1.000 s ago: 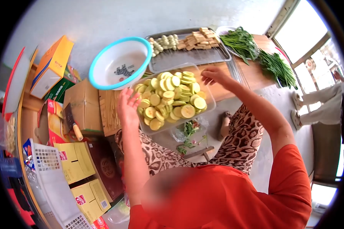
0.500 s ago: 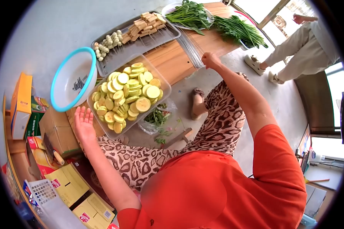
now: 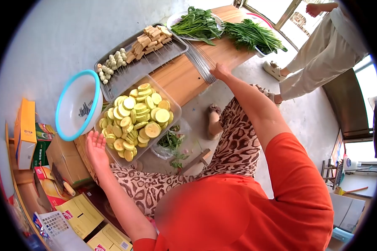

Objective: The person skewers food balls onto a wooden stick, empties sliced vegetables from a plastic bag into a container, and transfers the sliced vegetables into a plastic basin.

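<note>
My left hand (image 3: pixel 97 151) is palm up with its fingers stretched out and nothing in it. It is beside the near left corner of a clear plastic tub (image 3: pixel 176 112) heaped with courgette slices (image 3: pixel 138 119). Across the wooden bench, my right hand (image 3: pixel 221 72) has its fingers bent together at the right edge of a row of thin metal skewers (image 3: pixel 199 60). Whether a skewer is between those fingers is hidden. Behind the tub, a metal tray (image 3: pixel 144 65) bears skewered pale rolls (image 3: pixel 148 41) and small whitish balls (image 3: pixel 112 66).
A blue-rimmed white basin (image 3: pixel 97 98) stands left of the tub. Leafy greens (image 3: pixel 199 25) and chives (image 3: pixel 255 37) lie at the bench's far end. A knife (image 3: pixel 65 182) lies among boxes at left. Another person (image 3: pixel 314 54) stands at right. A bag of greens (image 3: pixel 170 142) is below the tub.
The view has turned slightly. My right hand has shifted a little farther along the skewers' edge. My left hand stays open beside the tub. The other person's legs have moved.
</note>
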The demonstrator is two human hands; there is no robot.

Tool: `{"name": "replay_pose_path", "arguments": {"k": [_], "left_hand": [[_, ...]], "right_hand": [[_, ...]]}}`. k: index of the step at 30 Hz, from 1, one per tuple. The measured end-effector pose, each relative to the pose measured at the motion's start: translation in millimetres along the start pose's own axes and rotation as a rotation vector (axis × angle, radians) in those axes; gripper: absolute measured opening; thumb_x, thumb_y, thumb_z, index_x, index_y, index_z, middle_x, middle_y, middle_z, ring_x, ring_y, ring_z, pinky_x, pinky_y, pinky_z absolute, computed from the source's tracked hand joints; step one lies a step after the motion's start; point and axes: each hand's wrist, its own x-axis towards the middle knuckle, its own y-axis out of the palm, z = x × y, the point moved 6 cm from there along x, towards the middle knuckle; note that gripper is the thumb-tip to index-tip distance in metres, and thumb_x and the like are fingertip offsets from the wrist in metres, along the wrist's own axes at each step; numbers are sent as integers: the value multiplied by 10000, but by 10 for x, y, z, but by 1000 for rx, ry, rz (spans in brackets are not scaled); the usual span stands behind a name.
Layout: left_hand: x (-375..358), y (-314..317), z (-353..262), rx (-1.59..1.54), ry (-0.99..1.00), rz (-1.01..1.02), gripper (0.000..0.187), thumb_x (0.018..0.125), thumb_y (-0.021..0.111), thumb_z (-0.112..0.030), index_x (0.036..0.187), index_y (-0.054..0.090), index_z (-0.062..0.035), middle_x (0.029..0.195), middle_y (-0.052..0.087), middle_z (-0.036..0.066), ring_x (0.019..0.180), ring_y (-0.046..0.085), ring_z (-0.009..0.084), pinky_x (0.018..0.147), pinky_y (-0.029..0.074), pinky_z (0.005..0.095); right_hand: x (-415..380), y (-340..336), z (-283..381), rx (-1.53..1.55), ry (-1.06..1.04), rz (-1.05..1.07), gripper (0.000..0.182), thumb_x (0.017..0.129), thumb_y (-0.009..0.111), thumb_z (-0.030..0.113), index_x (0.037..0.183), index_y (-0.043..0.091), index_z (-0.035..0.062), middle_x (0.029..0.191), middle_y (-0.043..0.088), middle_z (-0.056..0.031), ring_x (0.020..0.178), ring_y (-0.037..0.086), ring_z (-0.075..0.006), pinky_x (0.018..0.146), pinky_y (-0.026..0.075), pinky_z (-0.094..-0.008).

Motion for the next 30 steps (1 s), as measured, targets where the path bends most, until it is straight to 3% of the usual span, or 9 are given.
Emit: {"name": "replay_pose_path", "arguments": {"k": [2, 5, 7, 13, 16, 22, 28, 30], "left_hand": [[-6, 7, 4, 26, -13, -37, 417, 915, 497, -326, 1214, 490, -34, 1070, 566, 81, 926, 555, 183, 822, 444, 311], [-2, 12, 6, 55, 0, -38, 407, 918, 494, -320, 1209, 493, -35, 1062, 568, 77, 925, 556, 180, 820, 444, 307], [8, 13, 15, 68, -3, -39, 402, 918, 494, -318, 1204, 494, -35, 1062, 567, 76, 924, 556, 179, 820, 444, 306], [14, 65, -2, 97, 8, -59, 387, 918, 497, -310, 1187, 503, -34, 1054, 567, 72, 918, 559, 176, 809, 443, 302], [6, 81, 4, 97, 17, -62, 378, 917, 499, -305, 1181, 508, -34, 1047, 571, 71, 908, 563, 175, 798, 444, 298], [5, 78, -4, 90, 26, -64, 350, 918, 501, -283, 1168, 518, -38, 1021, 582, 64, 878, 572, 172, 773, 448, 289], [-34, 98, -32, 93, 30, -80, 332, 920, 498, -275, 1157, 526, -45, 1014, 584, 61, 867, 573, 168, 768, 450, 288], [-31, 107, -42, 83, 38, -78, 329, 920, 498, -275, 1155, 527, -46, 1012, 584, 61, 866, 573, 167, 766, 451, 287]], "right_hand": [[-51, 8, 35, 1, 25, -75, 424, 768, 586, 283, 1112, 590, 36, 1112, 586, -181, 1056, 538, -343, 887, 440, -416], [-124, 17, 75, -24, 52, 1, 411, 772, 591, 303, 1080, 600, 31, 1130, 579, -167, 1107, 504, -339, 904, 430, -423], [-71, 52, 98, -29, -91, -119, 366, 778, 580, 294, 1040, 608, 40, 1117, 586, -173, 1081, 529, -326, 891, 439, -422], [104, 117, -89, 23, 0, -139, 270, 779, 544, 214, 981, 617, 50, 1008, 637, -161, 954, 611, -307, 806, 489, -396], [98, 151, -125, -14, 38, -36, 283, 785, 495, 194, 997, 602, 39, 1036, 620, -175, 993, 587, -324, 821, 470, -414], [56, 127, -90, -23, 51, -54, 245, 753, 523, 140, 920, 671, 39, 988, 647, -163, 937, 621, -313, 770, 503, -378], [-24, 85, 6, 75, 42, -17, 269, 725, 533, 170, 903, 671, 24, 950, 649, -181, 911, 615, -345, 758, 494, -403], [-67, 93, 39, 117, 38, -30, 254, 718, 550, 182, 875, 673, 25, 930, 654, -177, 882, 628, -321, 729, 498, -393]]}}
